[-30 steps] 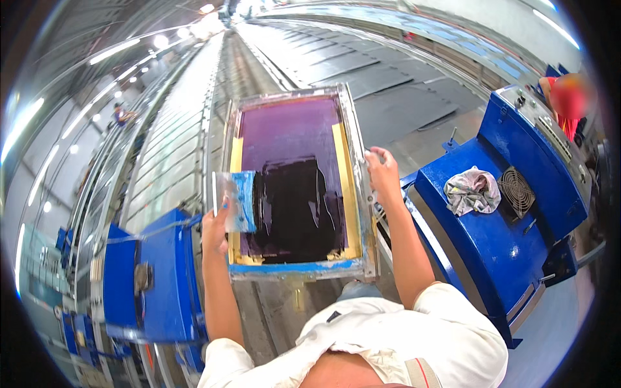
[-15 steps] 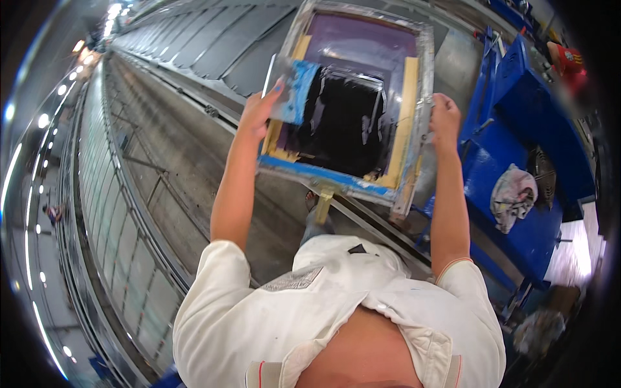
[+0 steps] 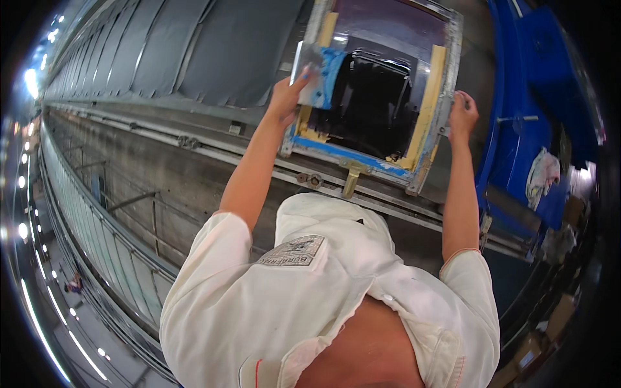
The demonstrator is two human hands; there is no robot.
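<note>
A silk-screen printing frame (image 3: 450, 84) with worn metal sides lies ahead of me, its mesh coated with glossy black ink (image 3: 375, 107). Yellow and blue tape line its inner edges. At its left side my left hand (image 3: 286, 100) is closed on a squeegee (image 3: 314, 74), a flat shiny plate with a blue, ink-spotted edge beside the ink. My right hand (image 3: 463, 118) has its fingers curled round the frame's right side. A brass-coloured bracket (image 3: 351, 180) sticks out from the frame's near edge.
Dark grey panels (image 3: 233, 52) lie in a row along the long table at left. A metal rail (image 3: 259, 165) runs along its near edge. On the right stands blue machinery (image 3: 517, 129) with a stained rag (image 3: 542, 176). Cardboard boxes (image 3: 527, 352) sit at lower right.
The view has turned, and the frame appears farther right, now lined up along the table's rail. Both hands have moved with it, keeping their places on the squeegee and the frame.
</note>
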